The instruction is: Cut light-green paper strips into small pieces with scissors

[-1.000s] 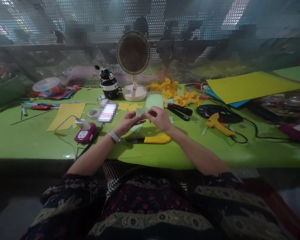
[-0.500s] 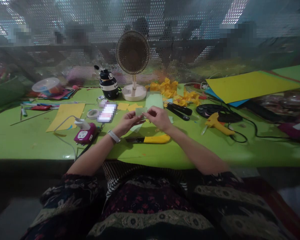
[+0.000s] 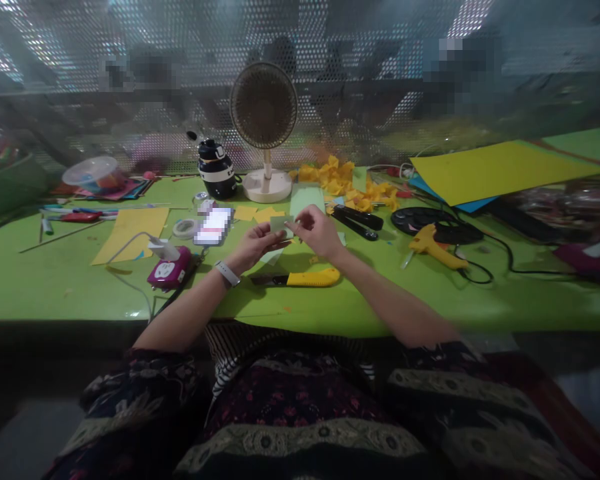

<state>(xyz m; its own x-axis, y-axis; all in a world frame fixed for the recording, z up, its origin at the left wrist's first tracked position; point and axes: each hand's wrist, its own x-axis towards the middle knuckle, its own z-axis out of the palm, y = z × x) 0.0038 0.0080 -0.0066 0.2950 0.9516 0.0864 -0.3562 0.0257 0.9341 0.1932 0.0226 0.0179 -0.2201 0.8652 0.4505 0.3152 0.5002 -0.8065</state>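
Observation:
A small piece of green paper (image 3: 279, 223) is pinched between the thumb and fingers of my left hand (image 3: 256, 245), which wears a pale wristband. From the other side, my right hand (image 3: 317, 232) closes thumb and forefinger on the paper's right edge; the fingertips hide the exact contact. Below both hands lies a yellow utility knife (image 3: 313, 277), blade pointing left. Another pale green scrap (image 3: 273, 256) rests under my left hand. Just right of my right hand is a black stapler (image 3: 355, 221).
A fan (image 3: 266, 187) and a dark bottle (image 3: 217, 175) stand at the back, beside yellow paper flowers (image 3: 333, 175). Leftward are a phone (image 3: 213, 225), a tape roll (image 3: 184, 229) and a purple power adapter (image 3: 168, 268). A yellow glue gun (image 3: 437, 248) lies right, below large yellow sheets (image 3: 500, 170).
My right hand has risen slightly, its fingers shifting along the right edge of the green paper. My left hand stays nearly still, still holding the paper.

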